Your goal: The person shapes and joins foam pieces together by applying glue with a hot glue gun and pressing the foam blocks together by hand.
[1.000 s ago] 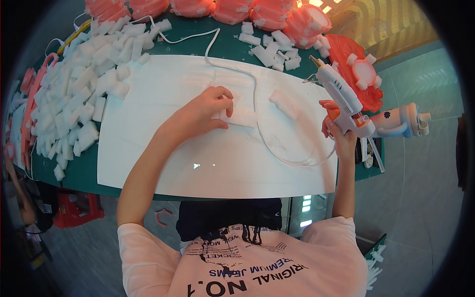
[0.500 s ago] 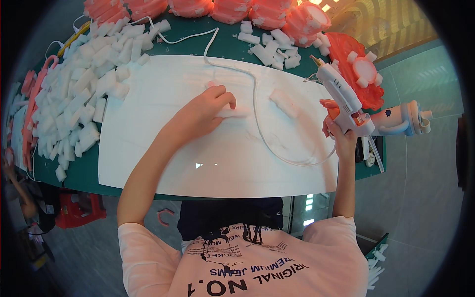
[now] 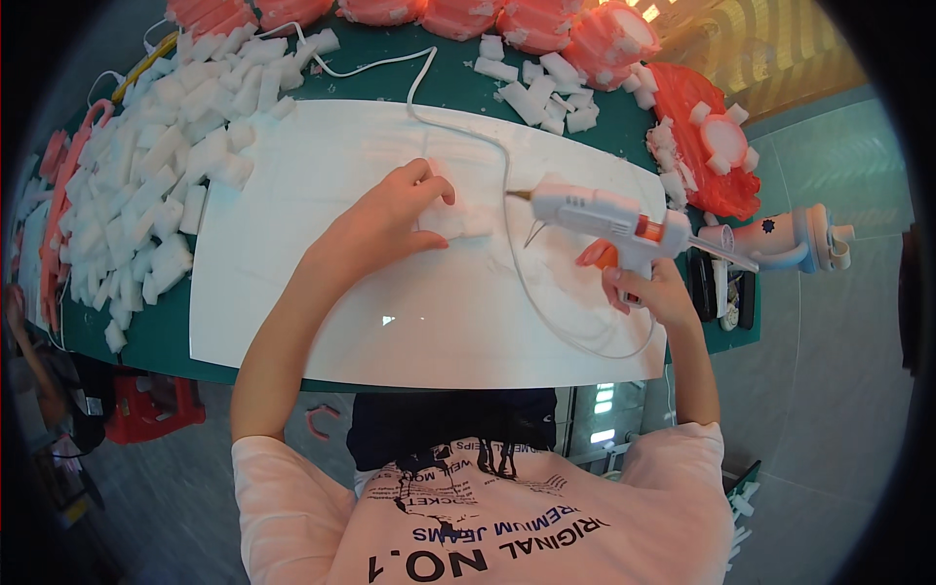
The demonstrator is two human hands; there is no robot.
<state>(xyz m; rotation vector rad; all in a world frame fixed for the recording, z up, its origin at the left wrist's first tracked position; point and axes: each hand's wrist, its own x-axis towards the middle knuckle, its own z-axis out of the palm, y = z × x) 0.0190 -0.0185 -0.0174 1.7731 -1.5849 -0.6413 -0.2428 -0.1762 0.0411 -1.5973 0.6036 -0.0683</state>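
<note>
On the white board (image 3: pixel 322 351), my left hand (image 3: pixel 395 214) has its fingers curled and its thumb apart, around a white foam piece (image 3: pixel 471 222). The pale foam blends into the board, so its edges are partly hard to make out. My right hand (image 3: pixel 648 291) grips a white hot glue gun (image 3: pixel 585 207) by its handle. Its metal nozzle points left towards my left hand, without touching the foam. A clear glue stick (image 3: pixel 726 253) juts from the gun's back end. The gun's white cord (image 3: pixel 506 195) crosses the board.
A large heap of white foam blocks (image 3: pixel 146 195) covers the left of the green table (image 3: pixel 380 88). More blocks (image 3: pixel 541 95) lie at the back, before pink bundles (image 3: pixel 546 21). A red plastic bag (image 3: pixel 717 171) and a pale tumbler (image 3: pixel 775 241) stand at the right.
My right hand has swung the glue gun left and down over the board, from pointing up to nearly level. My left hand has shifted slightly left, its thumb further from its fingers.
</note>
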